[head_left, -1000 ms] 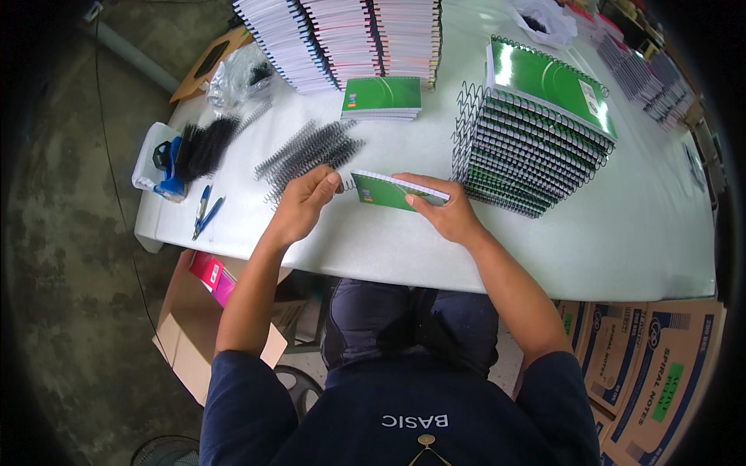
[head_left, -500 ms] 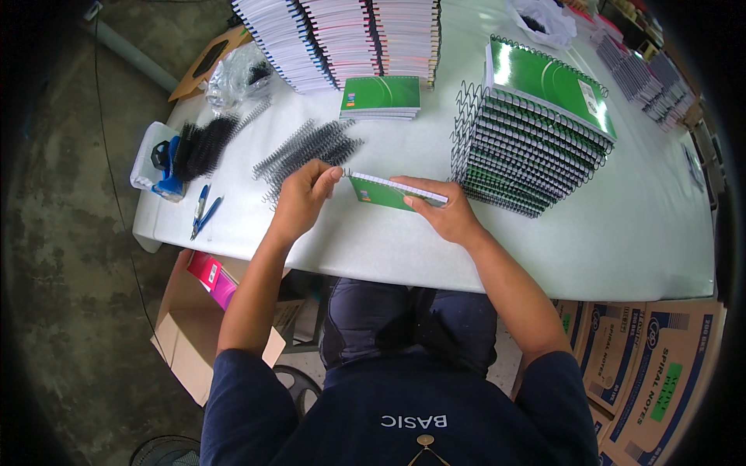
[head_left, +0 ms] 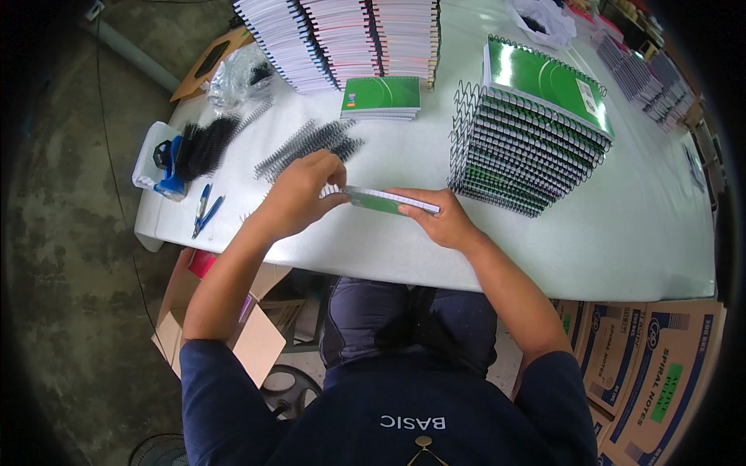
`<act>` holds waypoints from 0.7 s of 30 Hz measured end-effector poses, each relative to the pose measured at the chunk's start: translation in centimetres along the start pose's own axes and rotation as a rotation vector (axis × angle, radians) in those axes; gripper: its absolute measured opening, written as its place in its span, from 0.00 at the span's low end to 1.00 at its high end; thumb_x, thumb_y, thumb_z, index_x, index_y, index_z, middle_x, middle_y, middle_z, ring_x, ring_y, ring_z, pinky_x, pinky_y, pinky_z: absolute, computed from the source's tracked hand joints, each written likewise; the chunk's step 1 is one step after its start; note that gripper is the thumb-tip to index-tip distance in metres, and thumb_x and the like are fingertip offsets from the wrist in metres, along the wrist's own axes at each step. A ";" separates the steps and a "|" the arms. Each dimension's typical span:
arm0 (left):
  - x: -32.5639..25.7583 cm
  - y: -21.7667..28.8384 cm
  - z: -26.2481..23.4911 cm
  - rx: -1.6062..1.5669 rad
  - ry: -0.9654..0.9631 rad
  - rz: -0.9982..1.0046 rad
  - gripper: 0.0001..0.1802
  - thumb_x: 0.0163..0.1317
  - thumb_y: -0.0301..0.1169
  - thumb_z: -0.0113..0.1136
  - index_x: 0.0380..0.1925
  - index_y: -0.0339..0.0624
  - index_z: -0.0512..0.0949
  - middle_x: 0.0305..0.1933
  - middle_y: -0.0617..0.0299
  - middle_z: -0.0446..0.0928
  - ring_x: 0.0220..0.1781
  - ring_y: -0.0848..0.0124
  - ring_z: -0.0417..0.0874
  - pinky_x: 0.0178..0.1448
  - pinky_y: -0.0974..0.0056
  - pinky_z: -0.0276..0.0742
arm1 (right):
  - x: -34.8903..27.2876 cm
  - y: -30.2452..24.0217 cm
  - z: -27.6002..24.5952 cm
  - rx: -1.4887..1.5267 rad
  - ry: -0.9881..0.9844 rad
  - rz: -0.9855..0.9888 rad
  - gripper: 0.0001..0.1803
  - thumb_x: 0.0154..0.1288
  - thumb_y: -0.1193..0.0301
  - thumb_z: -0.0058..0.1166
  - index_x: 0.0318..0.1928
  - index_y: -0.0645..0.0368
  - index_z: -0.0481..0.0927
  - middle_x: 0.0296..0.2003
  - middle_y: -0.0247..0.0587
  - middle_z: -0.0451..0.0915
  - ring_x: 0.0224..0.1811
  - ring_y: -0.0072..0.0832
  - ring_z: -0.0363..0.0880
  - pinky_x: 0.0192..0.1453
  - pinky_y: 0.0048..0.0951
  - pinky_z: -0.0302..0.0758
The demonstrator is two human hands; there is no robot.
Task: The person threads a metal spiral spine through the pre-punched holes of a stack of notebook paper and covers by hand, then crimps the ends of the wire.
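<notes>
You are holding a green-covered notebook (head_left: 386, 201) between both hands just above the white worktop (head_left: 590, 248), a little in from its near edge and roughly over your lap. Its long axis is running left to right, dipping slightly toward your right, and it is standing tilted on edge so that you are looking mostly at the white page block along its top. Your left hand (head_left: 301, 194) is covering the notebook's left end, fingers curled down and pinching there; a short bit of coil seems to be showing under the fingertips, though the view is too small to be sure. Your right hand (head_left: 441, 221) is gripping the right end, thumb along the near side and fingers closed round the cover. To your right, the bare worktop is stretching open toward its far corner. Just beyond your right hand, a tall stack of bound notebooks (head_left: 528, 132) is standing close. Loose black wire coils (head_left: 307, 144) are lying just past your left hand, with a small pile of green pads (head_left: 381, 97) further back and two blue pens (head_left: 203, 208) near the left edge.
</notes>
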State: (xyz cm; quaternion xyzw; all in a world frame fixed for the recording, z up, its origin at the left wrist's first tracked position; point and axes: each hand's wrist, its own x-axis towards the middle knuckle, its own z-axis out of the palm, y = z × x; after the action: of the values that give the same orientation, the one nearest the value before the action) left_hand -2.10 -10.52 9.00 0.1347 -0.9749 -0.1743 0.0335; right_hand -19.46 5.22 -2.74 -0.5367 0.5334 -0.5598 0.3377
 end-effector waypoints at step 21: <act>-0.5 2.1 0.6 0.357 -0.090 -0.014 0.18 0.39 0.34 0.70 0.30 0.44 0.73 0.40 0.57 0.73 0.48 0.58 0.73 0.51 0.56 0.64 | -0.5 -0.6 0.6 -0.105 -0.063 -0.112 0.23 0.55 0.85 0.49 0.52 0.56 0.77 0.48 0.46 0.79 0.48 0.35 0.80 0.53 0.29 0.73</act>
State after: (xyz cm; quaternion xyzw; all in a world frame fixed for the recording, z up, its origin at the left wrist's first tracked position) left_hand -2.18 -8.24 9.20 0.1377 -0.9898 -0.0046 -0.0356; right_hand -18.63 5.66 -2.38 -0.6002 0.5201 -0.5318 0.2940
